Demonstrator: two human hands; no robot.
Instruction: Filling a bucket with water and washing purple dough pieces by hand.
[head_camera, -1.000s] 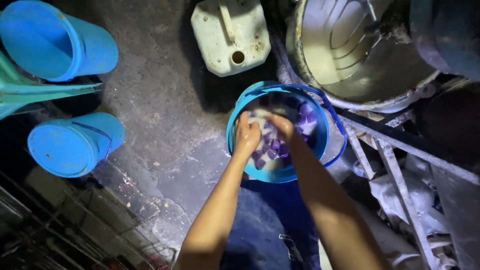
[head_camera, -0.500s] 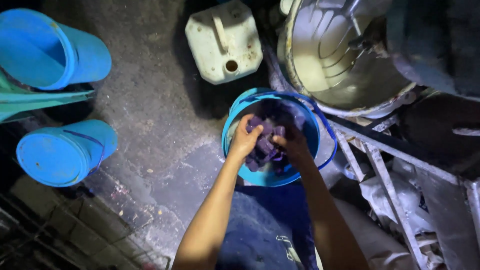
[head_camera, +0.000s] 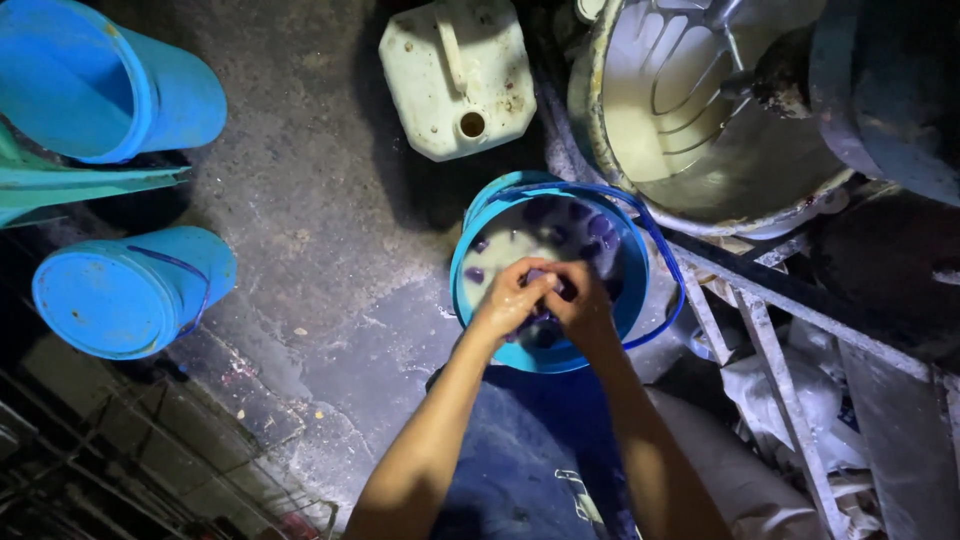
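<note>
Two hands: both are working together over the bucket, fingers touching at its middle.
Floor (head_camera: 330, 200): grey concrete, wet and stained, is carrying everything in view.
Drum (head_camera: 700, 110): a big pale metal tub with ribbed walls is sitting at the floor's far right edge, just beyond the bucket.
Far pail (head_camera: 100, 75): a blue pail is lying tilted in the far left corner.
Near pail (head_camera: 125, 290): a second blue pail is lying on its side along the left edge, its flat bottom facing the camera.
Jerrycan (head_camera: 458, 75): a pale, dirty can with an open round spout is lying flat at the far edge, just beyond the bucket.
Bucket (head_camera: 470, 260): a blue bucket with a thin blue handle swung to its right is standing near the floor's middle, holding milky water with purple pieces (head_camera: 590, 225) floating in it.
Frame (head_camera: 760, 320): grey metal bars are slanting along the right edge, beside the bucket.
Left hand (head_camera: 510, 298): it is curling closed over a small dark purple piece, fingers bent and wet; how firmly it grips cannot be told.
Right hand (head_camera: 582, 300): it is curling in against the left one, fingertips pinching the same piece above the water.
Knee: dark blue cloth is showing at the near edge, below the bucket.
</note>
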